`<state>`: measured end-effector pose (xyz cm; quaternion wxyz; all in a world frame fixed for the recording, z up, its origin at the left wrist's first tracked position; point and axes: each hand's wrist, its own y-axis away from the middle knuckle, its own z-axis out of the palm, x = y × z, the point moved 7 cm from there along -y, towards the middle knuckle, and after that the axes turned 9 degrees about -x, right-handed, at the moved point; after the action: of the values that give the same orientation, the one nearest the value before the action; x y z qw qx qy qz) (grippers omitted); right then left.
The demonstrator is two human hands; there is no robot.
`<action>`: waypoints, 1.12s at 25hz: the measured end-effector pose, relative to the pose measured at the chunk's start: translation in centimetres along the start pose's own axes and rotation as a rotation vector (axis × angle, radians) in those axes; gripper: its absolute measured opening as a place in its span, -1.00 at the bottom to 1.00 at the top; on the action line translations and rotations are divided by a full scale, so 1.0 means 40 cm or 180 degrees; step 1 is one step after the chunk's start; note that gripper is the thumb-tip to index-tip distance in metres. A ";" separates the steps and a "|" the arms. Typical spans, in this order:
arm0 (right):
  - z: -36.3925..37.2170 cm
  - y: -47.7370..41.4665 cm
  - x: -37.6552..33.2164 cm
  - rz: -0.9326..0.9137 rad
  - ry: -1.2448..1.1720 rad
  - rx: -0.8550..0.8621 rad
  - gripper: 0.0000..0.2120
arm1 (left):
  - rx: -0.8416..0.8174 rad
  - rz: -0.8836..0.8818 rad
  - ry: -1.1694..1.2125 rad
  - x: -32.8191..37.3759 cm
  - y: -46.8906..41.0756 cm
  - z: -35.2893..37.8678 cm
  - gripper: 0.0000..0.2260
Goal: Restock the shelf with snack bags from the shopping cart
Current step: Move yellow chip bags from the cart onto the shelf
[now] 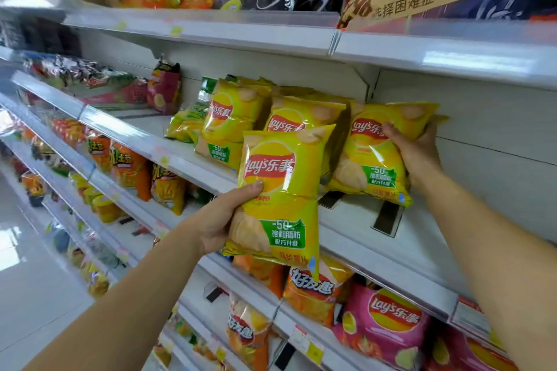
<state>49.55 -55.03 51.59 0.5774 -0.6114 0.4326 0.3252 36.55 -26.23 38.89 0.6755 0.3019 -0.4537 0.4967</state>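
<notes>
left hand grips a yellow bag, right hand grasps a shelved bag beside standing bags

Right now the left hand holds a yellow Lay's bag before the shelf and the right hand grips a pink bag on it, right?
One error: in the head view the right hand grips a yellow Lay's bag on the shelf, not a pink one. The left hand holds its yellow bag as you said.

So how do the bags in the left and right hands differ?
Left-hand bag is held off the shelf, upright, gripped low by the left hand. Right-hand bag rests on the shelf, tilted, gripped at its right edge by the right hand. Both are yellow Lay's bags.
</notes>
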 end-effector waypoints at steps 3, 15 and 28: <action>0.001 0.018 -0.007 -0.0013 0.0698 0.0160 -0.06 | -0.0066 0.0010 0.0077 0.006 0.003 -0.014 -0.25; 0.085 0.139 0.134 0.1360 0.3728 -0.0879 0.10 | -0.0315 0.0130 -0.0029 0.030 -0.014 0.021 -0.21; 0.020 0.281 -0.042 0.0136 0.0791 -0.0511 0.00 | -0.0588 0.0553 -0.1639 0.097 -0.260 0.266 -0.30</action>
<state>38.75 -53.50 48.23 0.4616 -0.6818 0.4862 0.2928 43.41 -37.21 47.19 0.5176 0.3153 -0.6777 0.4163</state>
